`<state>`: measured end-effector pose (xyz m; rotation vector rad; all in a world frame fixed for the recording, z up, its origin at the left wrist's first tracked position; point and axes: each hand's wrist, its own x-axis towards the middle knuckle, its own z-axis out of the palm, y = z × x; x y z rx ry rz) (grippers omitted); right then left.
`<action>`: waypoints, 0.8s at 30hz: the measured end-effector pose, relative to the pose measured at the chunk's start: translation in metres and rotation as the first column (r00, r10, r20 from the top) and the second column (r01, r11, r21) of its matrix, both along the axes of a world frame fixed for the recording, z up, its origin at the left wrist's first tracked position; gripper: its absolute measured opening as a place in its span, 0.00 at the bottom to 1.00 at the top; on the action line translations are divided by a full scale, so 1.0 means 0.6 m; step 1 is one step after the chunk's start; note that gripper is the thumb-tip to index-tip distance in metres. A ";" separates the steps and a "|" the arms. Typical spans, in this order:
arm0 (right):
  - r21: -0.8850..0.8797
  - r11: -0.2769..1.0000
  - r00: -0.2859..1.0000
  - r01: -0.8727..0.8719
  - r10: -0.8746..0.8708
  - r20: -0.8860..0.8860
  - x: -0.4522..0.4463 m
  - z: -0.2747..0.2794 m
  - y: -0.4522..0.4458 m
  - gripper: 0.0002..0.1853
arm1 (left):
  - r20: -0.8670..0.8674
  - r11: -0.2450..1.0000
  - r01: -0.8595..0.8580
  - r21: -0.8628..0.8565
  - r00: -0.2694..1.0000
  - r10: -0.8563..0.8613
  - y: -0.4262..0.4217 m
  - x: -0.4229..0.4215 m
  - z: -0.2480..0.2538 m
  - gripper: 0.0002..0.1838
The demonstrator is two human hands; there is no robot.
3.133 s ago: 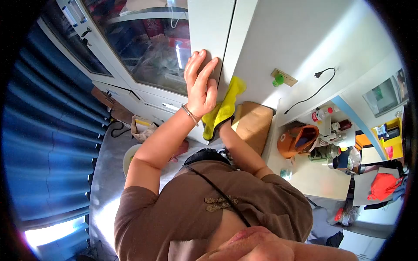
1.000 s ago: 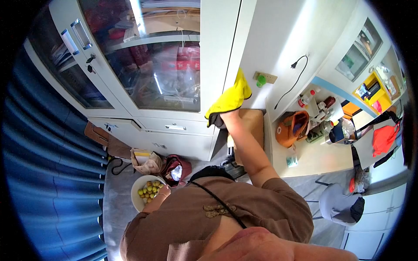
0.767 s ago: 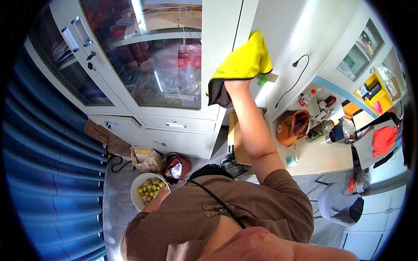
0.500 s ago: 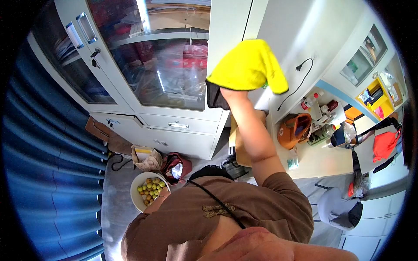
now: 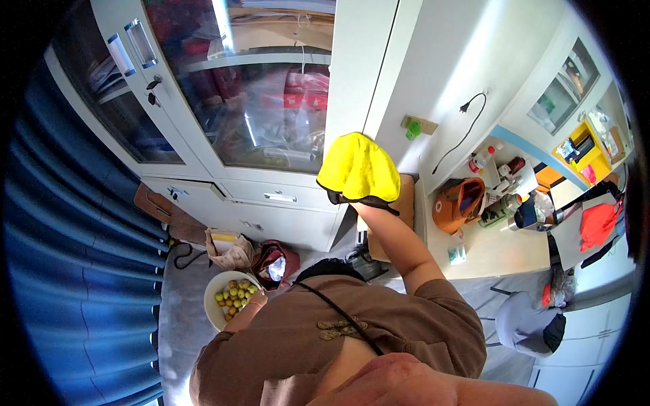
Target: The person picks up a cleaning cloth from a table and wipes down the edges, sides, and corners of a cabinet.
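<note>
A bright yellow cloth with a dark edge (image 5: 359,169) drapes over my right hand (image 5: 359,206), which is closed on it. The fingers are hidden under the fabric. The cloth is in front of the white glass-doored cabinet (image 5: 350,88), near its right edge; I cannot tell whether it touches. Low on the left, my left hand (image 5: 258,298) is closed at the rim of a white bucket (image 5: 212,304). Several round yellow-green fruits (image 5: 235,295) lie inside the bucket.
Two bags, one beige (image 5: 230,249) and one dark red (image 5: 279,260), stand by the cabinet. A desk (image 5: 504,254) at right carries an orange-brown bag (image 5: 455,206) and bottles. A blue curtain (image 5: 81,271) hangs at left; a grey chair (image 5: 521,325) stands at right.
My right hand has moved down and slightly left with the yellow cloth, uncovering a wall socket with a green plug. My left hand stays at the bucket.
</note>
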<state>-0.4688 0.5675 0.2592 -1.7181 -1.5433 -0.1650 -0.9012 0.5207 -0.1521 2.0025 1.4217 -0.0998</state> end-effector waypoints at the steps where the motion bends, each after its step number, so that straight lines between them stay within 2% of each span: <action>1: 0.019 1.000 1.000 0.000 0.000 0.004 -0.002 0.009 -0.003 0.39 | 0.016 0.999 0.000 0.041 1.000 0.000 -0.002 0.008 0.013 0.21; 5: 0.192 0.981 0.998 0.005 -0.018 0.064 -0.003 0.080 0.008 0.39 | 0.037 0.991 0.005 0.131 0.999 -0.010 -0.009 0.038 0.084 0.21; 7: 0.281 0.960 0.995 0.006 -0.035 0.098 -0.005 0.117 0.021 0.39 | -0.034 0.987 0.135 0.089 0.991 -0.133 -0.010 0.035 0.083 0.21; 13: 0.408 0.913 0.987 0.009 -0.074 0.144 -0.017 0.177 0.059 0.39 | -0.085 0.988 0.133 -0.080 0.987 -0.139 -0.019 0.017 0.083 0.21; 16: 0.373 0.928 0.987 0.014 -0.073 0.145 -0.016 0.157 0.054 0.39 | -0.102 0.981 0.130 -0.143 0.984 -0.145 -0.020 0.006 0.067 0.21; 17: 0.352 0.936 0.987 0.012 -0.066 0.143 -0.016 0.146 0.050 0.39 | -0.102 0.981 0.129 -0.143 0.984 -0.145 -0.022 -0.006 0.033 0.21; 19: 0.285 0.958 0.989 0.012 -0.053 0.136 -0.017 0.113 0.041 0.39 | -0.073 0.993 -0.034 -0.109 0.997 0.026 -0.029 -0.019 -0.002 0.22; 22: 0.168 0.986 0.994 0.002 -0.021 0.109 -0.021 0.060 0.030 0.39 | -0.081 0.993 -0.021 -0.118 0.997 0.011 -0.022 -0.012 0.002 0.23; 24: 0.082 0.997 0.995 0.001 -0.008 0.096 -0.022 0.031 0.015 0.39 | -0.058 0.996 0.014 -0.088 0.998 -0.019 -0.021 0.004 0.046 0.23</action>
